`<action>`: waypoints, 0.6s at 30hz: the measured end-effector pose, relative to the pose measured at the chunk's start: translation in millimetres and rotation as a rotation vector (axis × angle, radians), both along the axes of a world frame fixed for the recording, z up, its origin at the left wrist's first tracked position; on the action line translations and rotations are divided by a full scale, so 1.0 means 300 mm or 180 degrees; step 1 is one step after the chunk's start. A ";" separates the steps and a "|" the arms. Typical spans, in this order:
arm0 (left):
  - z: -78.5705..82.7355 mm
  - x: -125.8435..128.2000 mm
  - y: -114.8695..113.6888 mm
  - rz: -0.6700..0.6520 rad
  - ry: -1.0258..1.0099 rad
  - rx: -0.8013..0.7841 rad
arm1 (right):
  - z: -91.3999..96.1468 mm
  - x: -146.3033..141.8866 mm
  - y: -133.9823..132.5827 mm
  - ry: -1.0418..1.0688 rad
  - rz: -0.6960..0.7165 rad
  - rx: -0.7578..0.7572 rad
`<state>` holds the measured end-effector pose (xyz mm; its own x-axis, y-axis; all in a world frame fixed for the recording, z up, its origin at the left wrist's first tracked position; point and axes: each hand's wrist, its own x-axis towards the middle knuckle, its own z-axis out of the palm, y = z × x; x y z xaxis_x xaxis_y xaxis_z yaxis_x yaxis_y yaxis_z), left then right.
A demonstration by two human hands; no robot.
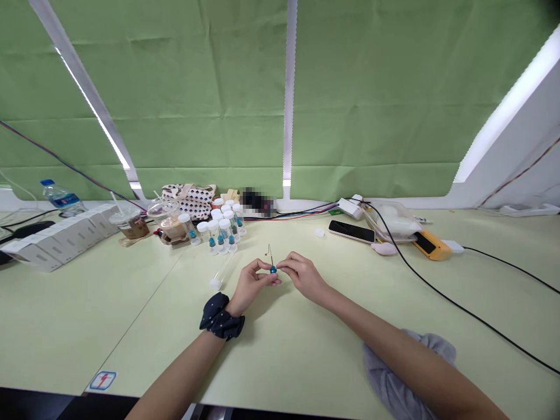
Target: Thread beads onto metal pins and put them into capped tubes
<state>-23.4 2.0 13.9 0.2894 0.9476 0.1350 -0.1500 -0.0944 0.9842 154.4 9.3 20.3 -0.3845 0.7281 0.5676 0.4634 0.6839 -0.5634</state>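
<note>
My left hand (pixel 255 284) pinches a small shiny blue piece (pixel 273 270) between thumb and fingers. A thin dark wire stem (pixel 271 255) rises from the blue piece, bent over at its top with a tiny red tip hanging from it. From the other side, my right hand (pixel 304 276) is closed in a pinch right beside the blue piece; what sits between its fingertips is too small to make out. A clear tube (pixel 224 267) with a white end lies on the table just left of my left hand. Behind it stand several capped clear tubes (pixel 221 241) with blue pieces inside.
Farther right are a loose white cap (pixel 319 232), a phone (pixel 352 231), a plastic container (pixel 391 220) and a yellow device (pixel 431 245). A black cable (pixel 431 286) crosses the right side. Drink cups (pixel 129 223), white boxes (pixel 61 242) and a water bottle (pixel 63 199) stand left.
</note>
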 end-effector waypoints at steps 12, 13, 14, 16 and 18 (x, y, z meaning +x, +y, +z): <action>-0.023 0.008 0.000 0.0106 -0.0003 0.0157 | 0.001 -0.009 -0.010 -0.0108 -0.0145 0.0033; -0.025 0.009 0.000 0.0104 -0.0013 0.0167 | 0.002 -0.011 -0.013 -0.0116 -0.0181 0.0060; -0.026 0.010 -0.001 0.0101 -0.0023 0.0174 | 0.003 -0.013 -0.016 -0.0111 -0.0220 0.0084; -0.029 0.013 -0.003 0.0102 -0.0055 0.0183 | -0.001 -0.017 -0.020 -0.0078 -0.0295 0.0111; -0.029 0.017 -0.007 0.0120 -0.0091 0.0185 | -0.008 -0.022 -0.022 -0.0030 -0.0378 0.0128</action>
